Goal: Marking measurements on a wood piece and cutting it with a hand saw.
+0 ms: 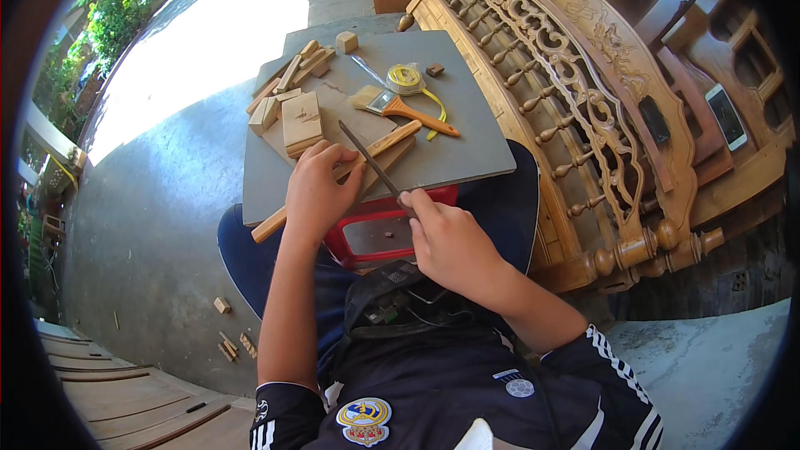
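My left hand [321,185] is closed round a narrow wooden strip [393,140], which lies slantwise over a flat board on the grey tabletop [467,150]. Its near end sticks out past the table's edge. In my right hand [454,242] is a slim dark metal file [375,165], its tip pointing away from me and its blade crossing the strip. My right fingers hide its near end. Just beyond my left hand stands a wooden block [302,121]. A paintbrush [408,112] with an orange handle lies to the right of the file tip.
A yellow tape measure [404,77] and several wood offcuts [292,71] lie on the table's far part. Below its front edge is a red plastic stool [375,233]. Carved wooden furniture [542,92] leans at the right, with a phone [727,117] on it. Wood scraps [222,305] dot the floor.
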